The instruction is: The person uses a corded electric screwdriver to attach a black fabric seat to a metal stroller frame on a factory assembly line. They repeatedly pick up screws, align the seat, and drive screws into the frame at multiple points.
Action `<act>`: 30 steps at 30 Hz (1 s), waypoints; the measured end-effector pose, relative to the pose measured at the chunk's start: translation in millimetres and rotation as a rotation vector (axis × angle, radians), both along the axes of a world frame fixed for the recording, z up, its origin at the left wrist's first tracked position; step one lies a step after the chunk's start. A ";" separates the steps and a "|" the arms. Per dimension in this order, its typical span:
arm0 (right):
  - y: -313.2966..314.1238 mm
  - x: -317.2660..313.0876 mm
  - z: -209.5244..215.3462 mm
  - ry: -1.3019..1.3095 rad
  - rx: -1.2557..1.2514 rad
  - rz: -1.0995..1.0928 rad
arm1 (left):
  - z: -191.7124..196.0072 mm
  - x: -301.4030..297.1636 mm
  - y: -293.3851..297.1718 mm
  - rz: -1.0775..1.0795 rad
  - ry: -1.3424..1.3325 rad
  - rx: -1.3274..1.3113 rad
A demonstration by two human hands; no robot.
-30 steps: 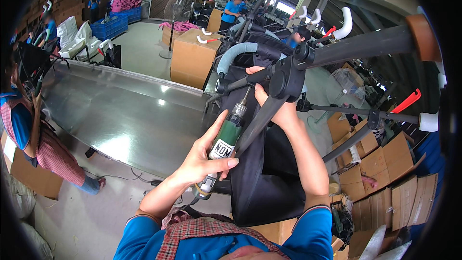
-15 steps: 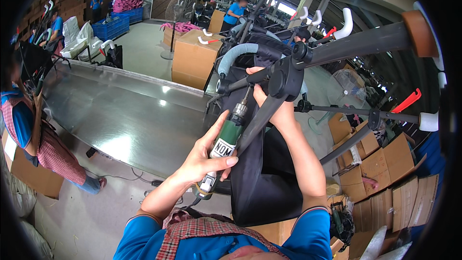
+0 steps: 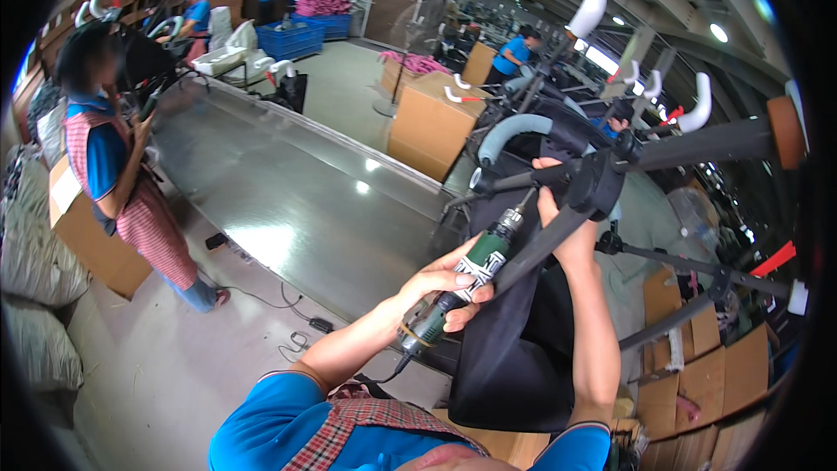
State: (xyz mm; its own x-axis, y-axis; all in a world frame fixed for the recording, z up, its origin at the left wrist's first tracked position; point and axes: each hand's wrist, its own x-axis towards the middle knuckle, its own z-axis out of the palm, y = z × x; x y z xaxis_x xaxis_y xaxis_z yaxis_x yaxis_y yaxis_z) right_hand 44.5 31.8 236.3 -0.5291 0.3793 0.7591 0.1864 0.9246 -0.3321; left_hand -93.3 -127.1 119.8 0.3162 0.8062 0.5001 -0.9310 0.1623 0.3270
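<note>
Screwdriver (image 3: 462, 283) unmoved, left hand (image 3: 445, 283), tubular frame (image 3: 558, 181).

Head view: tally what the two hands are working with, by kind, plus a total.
Green power screwdrivers: 1, held in the left hand
Black metal frames: 1, gripped by the right hand
Black fabric seat pieces hanging from the frame: 1
Grey padded handles on the frame: 1
Total: 4

Steel table (image 3: 288, 201); cardboard box (image 3: 429, 126); blue crates (image 3: 301, 37); aproned co-worker (image 3: 122, 174).
</note>
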 end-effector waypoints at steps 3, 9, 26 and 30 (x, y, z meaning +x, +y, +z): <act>-1.5 -4.4 -1.2 0.015 -0.005 -0.012 | -5.9 1.6 2.6 -0.057 -0.088 0.003; 0.0 -3.0 -5.7 0.084 -0.089 0.046 | 8.2 3.7 -5.7 0.135 0.135 -0.058; -1.0 -4.1 -7.1 0.091 -0.006 -0.061 | -2.0 4.5 8.2 0.026 0.014 -0.076; 3.1 -6.3 -8.7 0.087 -0.013 -0.089 | 3.0 -1.8 13.6 0.257 0.322 0.004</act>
